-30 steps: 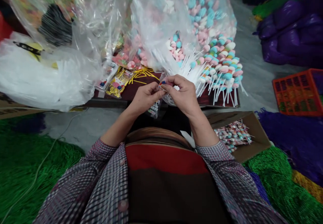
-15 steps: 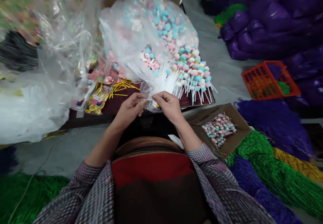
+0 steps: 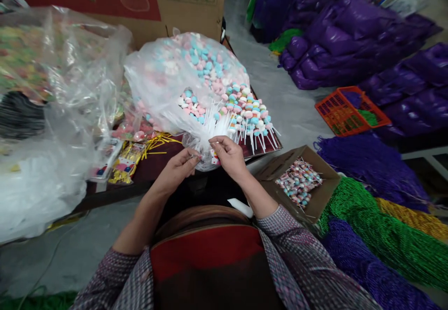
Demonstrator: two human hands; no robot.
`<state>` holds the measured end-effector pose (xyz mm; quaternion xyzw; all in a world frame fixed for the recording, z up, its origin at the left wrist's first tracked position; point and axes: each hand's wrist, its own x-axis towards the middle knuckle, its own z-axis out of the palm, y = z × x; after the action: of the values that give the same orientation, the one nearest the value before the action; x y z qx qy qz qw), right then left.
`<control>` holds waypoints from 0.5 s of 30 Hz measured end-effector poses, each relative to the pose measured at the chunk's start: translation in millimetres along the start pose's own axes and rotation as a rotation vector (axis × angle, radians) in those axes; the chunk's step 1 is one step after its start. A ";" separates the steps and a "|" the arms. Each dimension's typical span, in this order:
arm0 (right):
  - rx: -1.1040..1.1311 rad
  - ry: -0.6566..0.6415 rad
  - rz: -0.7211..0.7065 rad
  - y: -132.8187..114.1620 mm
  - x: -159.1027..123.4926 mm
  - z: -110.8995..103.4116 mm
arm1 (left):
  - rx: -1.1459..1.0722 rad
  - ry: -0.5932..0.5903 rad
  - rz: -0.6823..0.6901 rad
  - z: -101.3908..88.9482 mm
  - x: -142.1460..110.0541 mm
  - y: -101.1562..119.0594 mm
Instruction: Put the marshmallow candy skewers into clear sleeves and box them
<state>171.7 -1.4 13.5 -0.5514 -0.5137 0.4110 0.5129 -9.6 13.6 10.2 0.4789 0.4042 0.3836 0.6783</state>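
At the table's front edge, my left hand (image 3: 181,164) is closed in a pinch, with a shiny bit of clear plastic bag (image 3: 206,161) at its fingertips. A short gap to its right, my right hand (image 3: 229,155) is also closed, thumb and forefinger together by the lower ends of a bunch of white sticks (image 3: 213,122); what it grips is too small to make out. A small printed card (image 3: 214,157) shows under its fingers. Beyond lie skewered pink, blue and white candies (image 3: 248,109) and a big clear bag of loose candies (image 3: 206,58).
Gold twist ties (image 3: 157,146) and printed packets (image 3: 124,163) lie to the left beside clear bags (image 3: 42,170). A carton of wrapped candy sticks (image 3: 329,193) stands at the right, near green bead strands (image 3: 371,230) and an orange crate (image 3: 350,114).
My view has tilted up and shifted, showing more of the cardboard box behind. My hands have moved slightly apart; both stay pinched near the clear plastic.
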 end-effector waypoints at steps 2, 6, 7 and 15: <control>-0.119 -0.029 -0.033 -3.0 1.5 1.1 | -0.049 0.021 -0.002 2.0 0.7 -0.1; -0.292 -0.078 -0.117 -8.7 24.3 -11.1 | -0.180 0.178 0.034 -1.0 3.8 0.5; -0.331 -0.035 -0.132 -10.8 34.3 -20.9 | -0.196 0.221 0.054 -3.5 4.2 1.0; -1.147 0.325 0.102 -40.3 70.3 -144.9 | -0.325 0.328 0.133 -17.2 1.8 2.8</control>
<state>317.4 45.1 78.2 -0.8201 -0.5416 0.0023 0.1850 -25.0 21.7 8.9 0.3204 0.4096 0.5603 0.6447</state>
